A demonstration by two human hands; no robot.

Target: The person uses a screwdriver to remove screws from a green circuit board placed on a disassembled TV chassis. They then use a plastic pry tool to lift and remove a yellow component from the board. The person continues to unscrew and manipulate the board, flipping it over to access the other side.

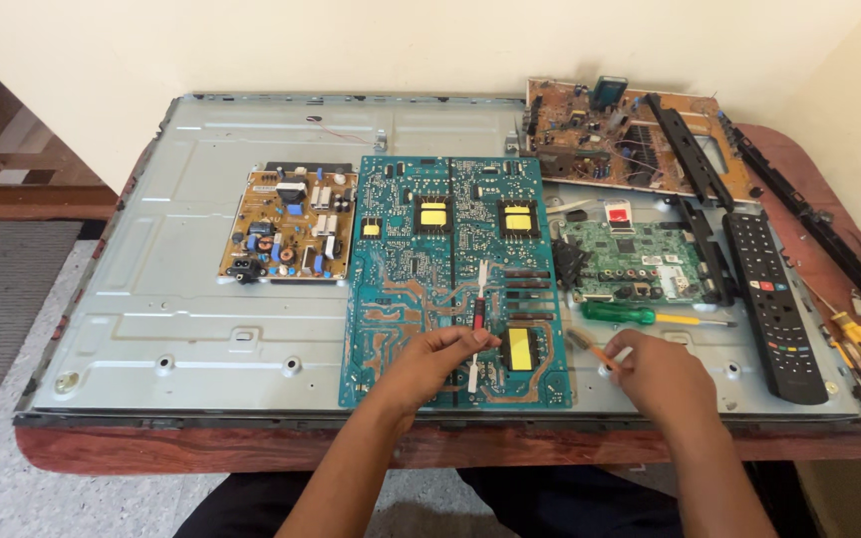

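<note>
Two hands over teal circuit board [455, 279] on metal back panel [201, 309]. Left hand [429, 361] fingers pinched on red-and-white tool [476, 324]; long axis runs near-to-far, far tip pointing away. Right hand [655, 371] fingers closed on orange-handled brush [595, 351], angled up-left. Best handled steady, light touch, tool kept near the joint.

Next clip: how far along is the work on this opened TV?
Done: boards lie loose on the metal back panel. In hand: left hand holds a white tool on the teal board; right hand grips an orange-handled tool. Left: green screwdriver and remote lie unused.
</note>
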